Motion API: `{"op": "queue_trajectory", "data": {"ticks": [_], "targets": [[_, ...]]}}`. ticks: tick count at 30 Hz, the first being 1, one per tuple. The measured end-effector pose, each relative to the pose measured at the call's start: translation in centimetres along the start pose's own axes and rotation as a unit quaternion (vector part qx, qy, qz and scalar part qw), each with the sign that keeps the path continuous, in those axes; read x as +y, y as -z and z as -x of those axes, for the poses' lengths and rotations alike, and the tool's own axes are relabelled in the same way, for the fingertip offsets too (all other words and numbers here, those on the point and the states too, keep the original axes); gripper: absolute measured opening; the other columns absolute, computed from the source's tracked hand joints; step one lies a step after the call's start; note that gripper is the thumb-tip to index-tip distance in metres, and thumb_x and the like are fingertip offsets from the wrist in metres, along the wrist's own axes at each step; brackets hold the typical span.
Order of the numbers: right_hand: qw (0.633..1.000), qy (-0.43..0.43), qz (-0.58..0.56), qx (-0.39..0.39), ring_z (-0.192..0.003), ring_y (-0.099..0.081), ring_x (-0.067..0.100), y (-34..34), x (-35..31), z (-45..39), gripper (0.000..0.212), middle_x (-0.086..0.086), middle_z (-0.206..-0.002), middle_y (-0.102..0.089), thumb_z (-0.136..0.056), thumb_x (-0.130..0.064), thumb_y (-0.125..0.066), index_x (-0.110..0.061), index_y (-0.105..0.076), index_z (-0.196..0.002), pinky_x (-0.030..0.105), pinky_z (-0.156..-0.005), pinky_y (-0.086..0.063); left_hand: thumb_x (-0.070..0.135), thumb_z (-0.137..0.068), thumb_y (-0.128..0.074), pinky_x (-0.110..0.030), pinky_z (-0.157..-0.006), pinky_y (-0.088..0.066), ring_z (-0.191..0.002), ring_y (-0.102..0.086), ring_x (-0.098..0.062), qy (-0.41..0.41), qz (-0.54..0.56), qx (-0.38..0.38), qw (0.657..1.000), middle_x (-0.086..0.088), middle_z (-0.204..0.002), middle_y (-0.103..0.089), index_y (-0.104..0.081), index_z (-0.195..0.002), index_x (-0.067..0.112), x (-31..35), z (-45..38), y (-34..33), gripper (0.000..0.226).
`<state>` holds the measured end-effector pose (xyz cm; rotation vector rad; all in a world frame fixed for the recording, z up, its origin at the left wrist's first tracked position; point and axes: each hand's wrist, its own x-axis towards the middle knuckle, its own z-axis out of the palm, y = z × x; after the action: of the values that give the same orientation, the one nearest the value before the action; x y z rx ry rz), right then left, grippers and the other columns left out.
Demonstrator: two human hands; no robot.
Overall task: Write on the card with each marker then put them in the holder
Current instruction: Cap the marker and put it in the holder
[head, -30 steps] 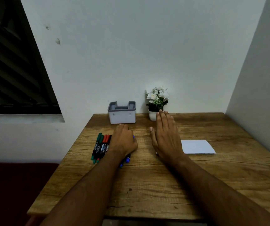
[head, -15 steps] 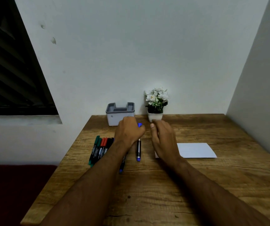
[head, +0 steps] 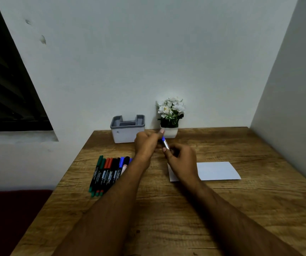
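Observation:
A blue marker (head: 165, 143) is held above the middle of the wooden table (head: 167, 209), between both hands. My left hand (head: 146, 145) grips its upper, blue-capped end. My right hand (head: 181, 159) grips its lower body, which is mostly hidden by the fingers. A white card (head: 217, 170) lies flat to the right, its left end covered by my right hand. A row of several markers (head: 109, 172) in green, red, black and blue lies on the left of the table. The grey-rimmed white holder (head: 127, 129) stands at the back by the wall.
A small white pot of white flowers (head: 170, 117) stands right of the holder, just behind my hands. Walls close the table off at the back and on the right. The table's left edge drops to a dark red floor.
My left hand lifted a blue marker off the table and brought it to the middle. My right hand rose from the card's left end and closed on the marker's body.

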<state>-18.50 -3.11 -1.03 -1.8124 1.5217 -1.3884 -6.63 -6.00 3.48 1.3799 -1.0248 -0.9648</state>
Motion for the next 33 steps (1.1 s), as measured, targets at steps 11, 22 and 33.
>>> {"op": "queue_trajectory", "data": {"ticks": [11, 22, 33], "targets": [[0.999, -0.046, -0.003, -0.007, -0.047, -0.043, 0.004, 1.5, -0.2, -1.0, 0.032, -0.010, -0.052, -0.052, -0.100, -0.013, -0.062, -0.016, -0.070, -0.070, 0.015, -0.046, -0.026, 0.008, -0.098, -0.047, -0.035, -0.068, -0.054, -0.075, -0.067, -0.022, 0.208, 0.279, -0.068, 0.935, -0.012, -0.083, -0.072, -0.066, -0.095, 0.002, -0.6, -0.6, -2.1, 0.020], [0.986, -0.153, -0.037, -0.053, -0.052, -0.055, 0.001, 2.7, 1.9, 0.7, 0.035, -0.003, -0.062, -0.065, -0.104, -0.022, -0.059, -0.008, -0.076, -0.077, 0.019, -0.054, -0.040, 0.022, -0.100, -0.055, -0.030, -0.060, -0.048, -0.068, -0.061, -0.017, 0.108, 0.161, -0.004, 0.981, -0.007, -0.082, -0.069, -0.066, -0.093, 0.008, 0.9, -4.9, -0.8, 0.020], [0.965, -0.145, -0.218, 0.033, -0.057, -0.068, 0.029, 6.0, 1.2, 0.0, 0.011, 0.023, -0.076, -0.073, -0.099, -0.013, -0.068, -0.003, -0.072, -0.094, 0.054, -0.064, -0.062, 0.046, -0.075, -0.080, -0.036, -0.073, -0.057, -0.078, -0.064, -0.018, -0.189, -0.500, 0.009, 0.845, -0.001, -0.084, -0.069, -0.070, -0.085, 0.018, -5.2, -2.7, -2.5, 0.031]]}}
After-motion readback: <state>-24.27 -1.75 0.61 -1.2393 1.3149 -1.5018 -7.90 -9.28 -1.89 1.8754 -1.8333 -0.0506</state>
